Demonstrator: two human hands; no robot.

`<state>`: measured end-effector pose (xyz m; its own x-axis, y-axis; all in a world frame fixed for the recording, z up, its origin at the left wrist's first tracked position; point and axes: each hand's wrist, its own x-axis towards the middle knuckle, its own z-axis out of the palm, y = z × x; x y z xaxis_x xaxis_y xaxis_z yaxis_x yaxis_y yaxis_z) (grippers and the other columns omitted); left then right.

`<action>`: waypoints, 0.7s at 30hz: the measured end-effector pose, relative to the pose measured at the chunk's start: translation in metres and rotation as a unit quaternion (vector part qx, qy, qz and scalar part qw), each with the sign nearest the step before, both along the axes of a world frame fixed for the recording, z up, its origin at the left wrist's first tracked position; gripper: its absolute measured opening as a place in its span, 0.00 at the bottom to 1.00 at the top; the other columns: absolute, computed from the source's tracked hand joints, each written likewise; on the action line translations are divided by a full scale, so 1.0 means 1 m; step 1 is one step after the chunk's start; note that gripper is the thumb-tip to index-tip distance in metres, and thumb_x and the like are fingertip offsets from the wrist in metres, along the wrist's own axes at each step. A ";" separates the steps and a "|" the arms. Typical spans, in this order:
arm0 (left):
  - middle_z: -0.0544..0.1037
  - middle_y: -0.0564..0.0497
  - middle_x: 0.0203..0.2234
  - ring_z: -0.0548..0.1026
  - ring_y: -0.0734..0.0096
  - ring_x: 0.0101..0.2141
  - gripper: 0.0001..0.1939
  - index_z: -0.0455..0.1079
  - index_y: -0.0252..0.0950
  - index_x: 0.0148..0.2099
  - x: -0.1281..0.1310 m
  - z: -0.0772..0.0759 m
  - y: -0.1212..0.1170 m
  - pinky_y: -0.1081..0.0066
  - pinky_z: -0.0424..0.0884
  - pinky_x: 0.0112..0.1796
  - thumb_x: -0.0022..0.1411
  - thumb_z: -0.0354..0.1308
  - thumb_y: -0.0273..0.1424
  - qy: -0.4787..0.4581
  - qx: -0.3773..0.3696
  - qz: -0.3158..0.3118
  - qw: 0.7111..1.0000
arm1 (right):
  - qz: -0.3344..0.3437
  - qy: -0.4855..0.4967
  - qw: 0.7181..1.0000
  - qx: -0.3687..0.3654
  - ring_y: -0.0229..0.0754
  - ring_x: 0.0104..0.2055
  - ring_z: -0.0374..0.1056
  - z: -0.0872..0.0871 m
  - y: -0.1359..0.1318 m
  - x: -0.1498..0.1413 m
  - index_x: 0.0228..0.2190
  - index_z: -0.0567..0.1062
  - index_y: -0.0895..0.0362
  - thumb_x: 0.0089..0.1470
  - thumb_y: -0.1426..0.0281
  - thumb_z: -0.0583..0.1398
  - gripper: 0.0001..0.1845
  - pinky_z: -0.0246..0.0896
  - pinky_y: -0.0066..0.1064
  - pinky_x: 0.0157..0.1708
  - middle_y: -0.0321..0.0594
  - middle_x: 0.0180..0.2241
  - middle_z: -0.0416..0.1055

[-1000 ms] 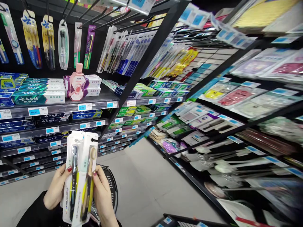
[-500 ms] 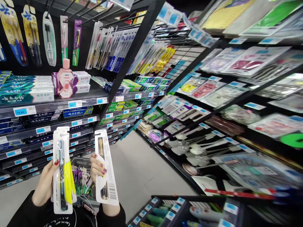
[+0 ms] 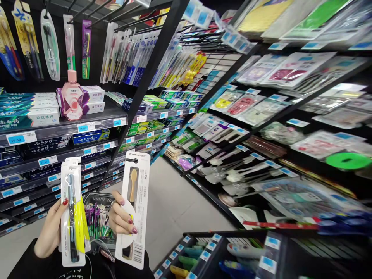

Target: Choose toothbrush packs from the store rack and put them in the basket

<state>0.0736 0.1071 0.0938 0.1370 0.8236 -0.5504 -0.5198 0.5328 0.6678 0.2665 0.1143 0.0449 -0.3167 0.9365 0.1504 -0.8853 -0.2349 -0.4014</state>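
Two toothbrush packs are up before the shelves: the left hand (image 3: 52, 232) grips one black-and-yellow toothbrush pack (image 3: 72, 217), the right hand (image 3: 120, 219) pinches one beige toothbrush pack (image 3: 135, 209), one basket (image 3: 99, 199) between them.

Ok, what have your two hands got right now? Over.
Left hand holds yellow-and-black toothbrush pack. Right hand holds tan toothbrush pack. Shopping basket below, between them.

white toothbrush pack (image 3: 72, 217) with yellow and black brushes, white pack (image 3: 134, 209) with tan brush, pink bottle (image 3: 72, 97)
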 end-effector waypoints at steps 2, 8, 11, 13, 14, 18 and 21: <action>0.79 0.47 0.36 0.77 0.56 0.36 0.32 0.62 0.38 0.55 0.000 -0.001 0.000 0.67 0.76 0.33 0.47 0.65 0.33 0.010 -0.012 0.008 1.000 | -0.007 -0.034 0.999 -0.017 0.23 0.02 0.28 0.007 -0.001 0.000 0.21 0.56 0.52 0.44 0.49 0.56 0.22 0.25 0.17 0.04 0.14 0.06 0.44; 0.79 0.47 0.37 0.77 0.56 0.37 0.32 0.62 0.39 0.54 -0.004 -0.019 -0.002 0.65 0.75 0.36 0.46 0.65 0.35 -0.046 -0.024 0.023 0.998 | -0.240 -0.348 0.901 -0.103 0.30 0.13 0.51 0.039 -0.008 -0.003 0.24 0.62 0.53 0.49 0.57 0.57 0.14 0.47 0.23 0.13 0.26 0.16 0.57; 0.79 0.45 0.37 0.76 0.54 0.38 0.31 0.64 0.37 0.53 -0.004 -0.022 -0.003 0.62 0.74 0.39 0.47 0.65 0.37 -0.063 -0.021 0.025 0.997 | -0.342 -0.555 0.752 -0.097 0.34 0.21 0.56 0.046 -0.013 -0.003 0.22 0.62 0.55 0.52 0.59 0.54 0.15 0.50 0.25 0.22 0.30 0.19 0.60; 0.79 0.45 0.38 0.76 0.53 0.39 0.31 0.64 0.37 0.53 -0.002 -0.021 -0.003 0.60 0.73 0.41 0.47 0.64 0.38 -0.076 -0.012 0.019 0.997 | -0.339 -0.644 0.680 -0.086 0.36 0.21 0.56 0.049 -0.017 -0.005 0.22 0.62 0.55 0.54 0.59 0.51 0.15 0.49 0.26 0.23 0.31 0.19 0.61; 0.79 0.45 0.38 0.75 0.53 0.40 0.31 0.64 0.37 0.53 -0.001 -0.019 -0.003 0.60 0.72 0.41 0.47 0.64 0.39 -0.087 -0.008 0.014 0.996 | -0.332 -0.673 0.656 -0.084 0.36 0.21 0.56 0.050 -0.018 -0.007 0.22 0.62 0.54 0.54 0.59 0.51 0.15 0.48 0.26 0.22 0.31 0.18 0.61; 0.78 0.45 0.40 0.74 0.52 0.43 0.30 0.65 0.38 0.54 0.001 -0.018 -0.002 0.60 0.71 0.43 0.48 0.62 0.40 -0.138 -0.017 -0.002 0.990 | -0.304 -0.733 0.604 -0.067 0.39 0.20 0.57 0.054 -0.023 -0.019 0.23 0.63 0.53 0.55 0.59 0.50 0.14 0.45 0.28 0.22 0.33 0.18 0.64; 0.79 0.47 0.39 0.74 0.55 0.43 0.30 0.65 0.38 0.53 0.000 -0.021 -0.003 0.63 0.71 0.43 0.46 0.65 0.37 -0.157 -0.039 0.014 0.987 | -0.288 -0.755 0.588 -0.044 0.40 0.21 0.59 0.052 -0.024 -0.032 0.23 0.63 0.53 0.56 0.60 0.49 0.14 0.45 0.29 0.23 0.34 0.19 0.66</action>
